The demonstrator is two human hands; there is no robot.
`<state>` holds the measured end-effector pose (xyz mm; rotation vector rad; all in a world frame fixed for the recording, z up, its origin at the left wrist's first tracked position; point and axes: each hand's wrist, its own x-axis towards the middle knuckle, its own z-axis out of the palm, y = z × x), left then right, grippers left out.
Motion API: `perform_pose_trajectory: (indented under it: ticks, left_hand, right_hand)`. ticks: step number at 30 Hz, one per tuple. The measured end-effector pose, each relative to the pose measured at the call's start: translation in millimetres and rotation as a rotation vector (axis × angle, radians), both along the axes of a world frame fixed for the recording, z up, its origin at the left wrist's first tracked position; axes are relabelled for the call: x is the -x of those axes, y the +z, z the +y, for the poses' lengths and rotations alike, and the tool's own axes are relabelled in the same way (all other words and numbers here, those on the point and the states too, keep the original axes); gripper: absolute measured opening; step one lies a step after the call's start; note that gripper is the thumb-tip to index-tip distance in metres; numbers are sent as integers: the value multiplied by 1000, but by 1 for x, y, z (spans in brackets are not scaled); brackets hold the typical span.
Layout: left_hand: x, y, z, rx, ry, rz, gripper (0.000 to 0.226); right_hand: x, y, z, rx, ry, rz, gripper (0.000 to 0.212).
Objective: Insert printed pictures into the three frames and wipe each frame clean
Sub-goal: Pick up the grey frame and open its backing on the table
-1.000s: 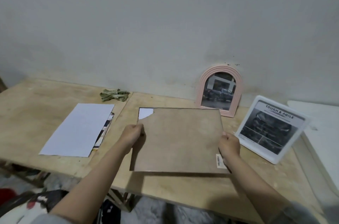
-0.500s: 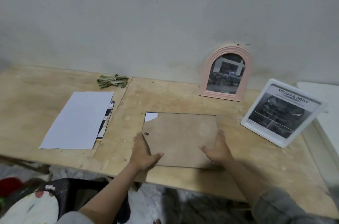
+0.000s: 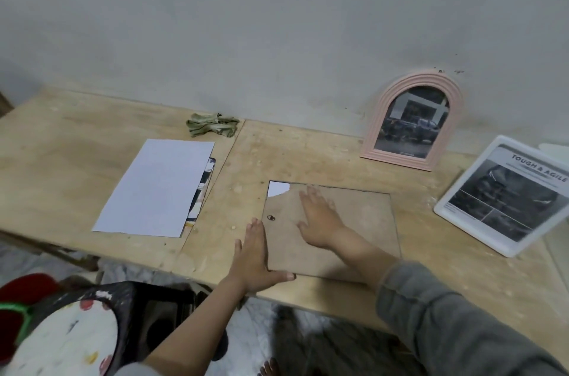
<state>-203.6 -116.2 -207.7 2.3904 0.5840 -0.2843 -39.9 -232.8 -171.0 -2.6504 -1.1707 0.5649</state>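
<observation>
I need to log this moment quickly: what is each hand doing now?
Left hand: open, flat against the left edge of the frame backing board.
Right hand: open, pressing flat on the board.

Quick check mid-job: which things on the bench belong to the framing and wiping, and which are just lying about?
Job:
- face-down frame under left hand and right hand
- pink arched frame
- white frame
- paper stack
- green cloth

Lying about:
- painted stool
</observation>
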Motion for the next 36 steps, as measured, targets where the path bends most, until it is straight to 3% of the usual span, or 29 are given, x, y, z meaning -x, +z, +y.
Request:
perform_pose_trajectory:
  ticks: [9, 20, 28, 32, 36]
  left_hand:
    - [4, -6, -5, -34, 82, -114, 138]
    - [5, -9, -5, -39, 107, -157, 138]
    - [5, -9, -5, -45, 125, -170, 139]
    - [4, -8, -6, -25, 151, -186, 138]
    - [4, -8, -6, -19, 152, -207, 136]
  right_hand:
    - [-14, 2, 66, 314, 247, -132, 74]
    - [-12, 16, 92, 374, 171, -116, 76]
    - [-20, 30, 97, 324, 120, -26, 52]
    - [-26, 39, 98, 291, 88, -6, 25]
    - [-27, 42, 92, 285, 109, 32, 28]
